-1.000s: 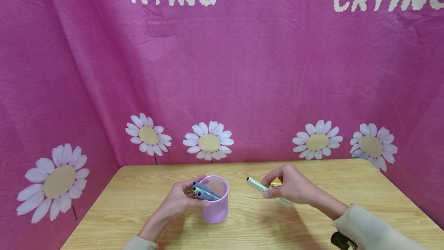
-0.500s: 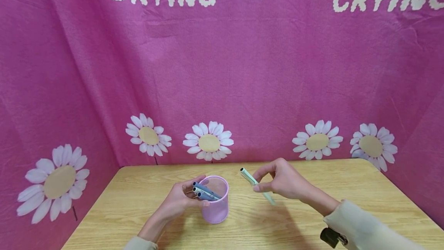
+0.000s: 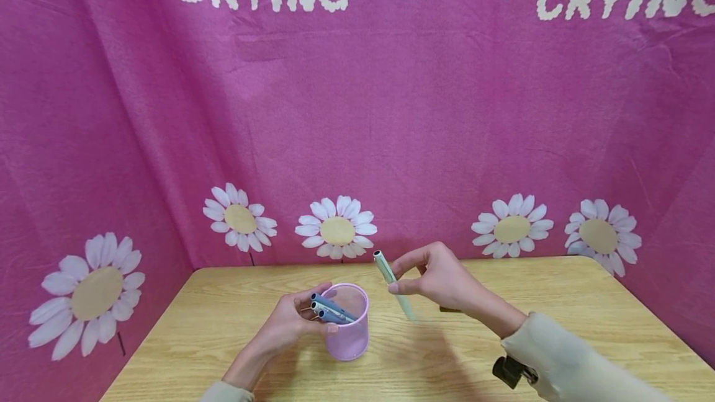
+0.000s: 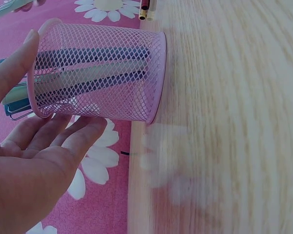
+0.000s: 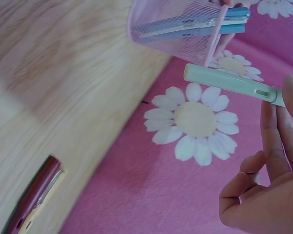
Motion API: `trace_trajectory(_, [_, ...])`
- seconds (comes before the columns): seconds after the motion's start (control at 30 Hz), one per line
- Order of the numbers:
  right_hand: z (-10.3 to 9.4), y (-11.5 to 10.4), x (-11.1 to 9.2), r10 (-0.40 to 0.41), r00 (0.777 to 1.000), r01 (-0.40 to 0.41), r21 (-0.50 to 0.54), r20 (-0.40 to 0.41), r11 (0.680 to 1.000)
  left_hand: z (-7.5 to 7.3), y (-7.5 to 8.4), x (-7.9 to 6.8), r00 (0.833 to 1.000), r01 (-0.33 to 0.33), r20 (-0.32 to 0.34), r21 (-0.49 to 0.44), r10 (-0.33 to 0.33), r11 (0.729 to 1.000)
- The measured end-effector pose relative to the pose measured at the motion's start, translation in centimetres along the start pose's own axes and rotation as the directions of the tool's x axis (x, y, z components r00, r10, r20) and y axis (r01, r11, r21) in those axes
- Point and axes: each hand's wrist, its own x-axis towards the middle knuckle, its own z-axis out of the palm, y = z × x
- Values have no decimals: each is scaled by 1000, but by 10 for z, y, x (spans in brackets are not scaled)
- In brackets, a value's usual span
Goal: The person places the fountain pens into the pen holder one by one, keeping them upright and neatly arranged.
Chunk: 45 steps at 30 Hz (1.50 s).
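Note:
My left hand (image 3: pixel 290 321) grips a pink mesh pen cup (image 3: pixel 349 341) by its rim, thumb on the near side and fingers behind. The cup stands upright on the table. Inside it, two blue pens and a pale green one (image 4: pixel 88 75) lean toward the left hand, capped with dark-centred ends. To the right of the cup, my right hand (image 3: pixel 441 281) pinches a mint-green pen (image 3: pixel 384 267) between thumb and fingers near its clip end. That pen is held tilted above the table, its other end (image 5: pixel 200 73) pointing down, apart from the cup.
A dark red pen (image 5: pixel 39 187) and a yellow pen (image 5: pixel 41 209) lie side by side on the wooden table (image 3: pixel 234 290), mostly hidden behind the right wrist in the head view. A pink flowered cloth (image 3: pixel 413 110) hangs behind and at both sides.
The right hand has moved left and up, bringing the mint-green pen nearer the cup and turning it more upright. The left hand and cup have stayed put.

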Motion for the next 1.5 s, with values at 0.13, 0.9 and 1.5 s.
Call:
trace_trajectory(0.13, [4,-7,5,-18,1000,19,31,-10,999,0,-1,0,1000,-3,1,-2,3,1000])
trace_trajectory(0.9, [35,-20,34,11,993,15,227,-114,974,0,0,0,1000,9,1,6,-9,1000])
trace_trajectory(1.5, [55,-4,38,12,989,27,265,-144,964,0,0,0,1000,7,5,2,-7,1000])
